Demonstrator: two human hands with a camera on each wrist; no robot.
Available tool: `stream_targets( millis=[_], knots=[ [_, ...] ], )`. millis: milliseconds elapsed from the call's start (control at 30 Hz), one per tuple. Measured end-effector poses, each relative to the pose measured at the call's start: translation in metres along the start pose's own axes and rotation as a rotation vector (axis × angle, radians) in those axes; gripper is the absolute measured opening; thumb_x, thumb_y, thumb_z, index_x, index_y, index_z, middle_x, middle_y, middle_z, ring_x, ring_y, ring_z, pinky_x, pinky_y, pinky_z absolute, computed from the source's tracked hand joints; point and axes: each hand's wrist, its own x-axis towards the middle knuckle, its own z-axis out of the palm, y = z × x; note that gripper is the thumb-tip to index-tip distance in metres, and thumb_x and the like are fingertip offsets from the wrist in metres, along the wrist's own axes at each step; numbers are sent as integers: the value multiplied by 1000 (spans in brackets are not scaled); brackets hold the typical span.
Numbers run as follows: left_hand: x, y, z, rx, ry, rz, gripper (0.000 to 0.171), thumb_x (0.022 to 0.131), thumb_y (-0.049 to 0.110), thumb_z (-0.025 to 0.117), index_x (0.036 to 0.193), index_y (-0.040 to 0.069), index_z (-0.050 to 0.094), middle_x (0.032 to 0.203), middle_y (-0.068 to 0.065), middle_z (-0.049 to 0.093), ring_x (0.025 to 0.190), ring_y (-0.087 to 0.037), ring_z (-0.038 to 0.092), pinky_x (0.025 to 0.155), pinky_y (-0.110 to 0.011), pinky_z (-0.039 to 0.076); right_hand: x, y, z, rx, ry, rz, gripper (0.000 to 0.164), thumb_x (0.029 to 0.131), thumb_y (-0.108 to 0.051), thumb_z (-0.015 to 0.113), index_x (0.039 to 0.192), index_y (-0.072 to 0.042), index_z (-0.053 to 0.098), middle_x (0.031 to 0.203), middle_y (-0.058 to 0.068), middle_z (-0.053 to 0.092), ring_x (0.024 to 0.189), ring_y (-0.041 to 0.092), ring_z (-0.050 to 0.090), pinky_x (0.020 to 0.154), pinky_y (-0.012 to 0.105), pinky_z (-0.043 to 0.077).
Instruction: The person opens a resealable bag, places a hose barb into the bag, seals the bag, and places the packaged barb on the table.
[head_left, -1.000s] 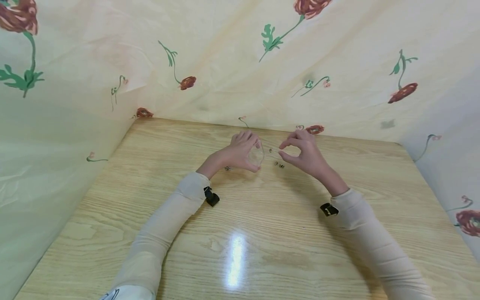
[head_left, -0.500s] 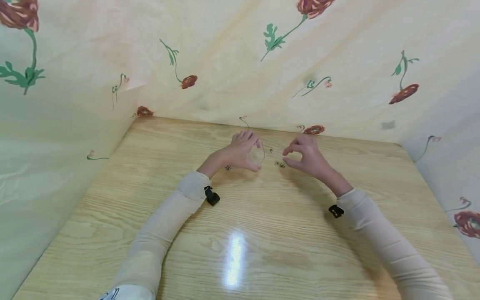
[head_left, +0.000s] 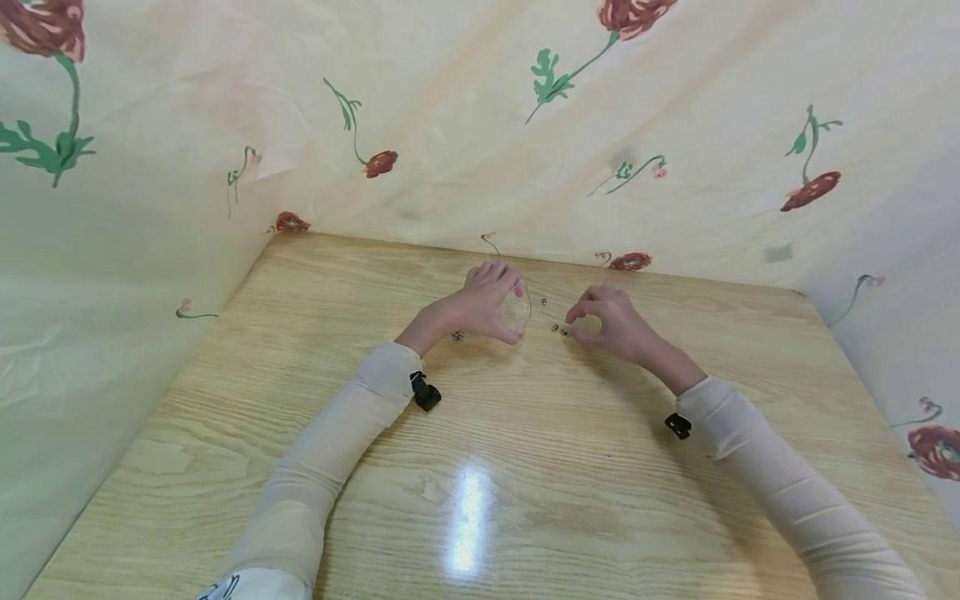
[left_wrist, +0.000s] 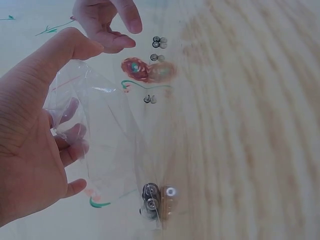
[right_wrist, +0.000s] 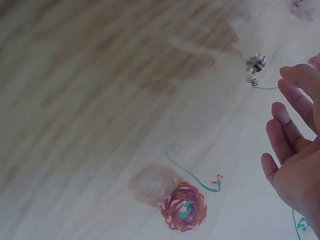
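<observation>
My left hand grips a clear plastic bag, thumb and fingers spread so that its mouth gapes toward the right. Several small shiny round metal pieces lie at the bottom of the bag, showing past the wrist in the head view. To the right of the bag are a few more such metal pieces: a single piece farther back and a small group nearer. My right hand is low over the table, thumb and index finger parted, fingertips right beside that group, with nothing visible between them.
The pieces lie on a glossy wood-grain table, which mirrors them in the wrist views. A pale floral sheet hangs close behind and along both sides. Black straps sit at both wrists.
My right hand has moved slightly right and down, from beside the bag's mouth to the near group of metal pieces. The left hand stays put with the bag.
</observation>
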Motion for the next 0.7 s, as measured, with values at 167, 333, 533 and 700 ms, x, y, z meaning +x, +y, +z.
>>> stream_targets(
  millis=[167,333,533,700],
  knots=[
    [-1,1,0,-11,-1,2,63,81,41,77,125,9,45,126,-9,39,116,-27,31,108,-51,23,-1,2,2,18,-18,16,10,81,-5,80,91,-7,76,91,13,67,89,28,52,85,48,32],
    [-1,1,-1,-12,-5,1,61,81,41,77,123,12,44,125,-8,39,116,-27,30,108,-50,23,-1,6,5,79,-51,35,10,82,-4,80,91,-6,77,90,11,71,90,29,56,88,46,34],
    [-1,1,0,-12,-8,9,63,81,40,77,125,8,45,122,-7,37,113,-26,30,106,-49,23,1,14,3,193,-87,99,13,82,-4,81,95,-4,77,92,9,76,90,27,61,85,40,45],
    [1,-1,2,-1,-4,15,64,80,41,77,125,8,45,121,-7,36,114,-27,31,105,-49,24,1,21,1,249,-118,174,13,85,-7,80,97,-5,78,95,10,75,90,26,60,83,37,47]
  ],
)
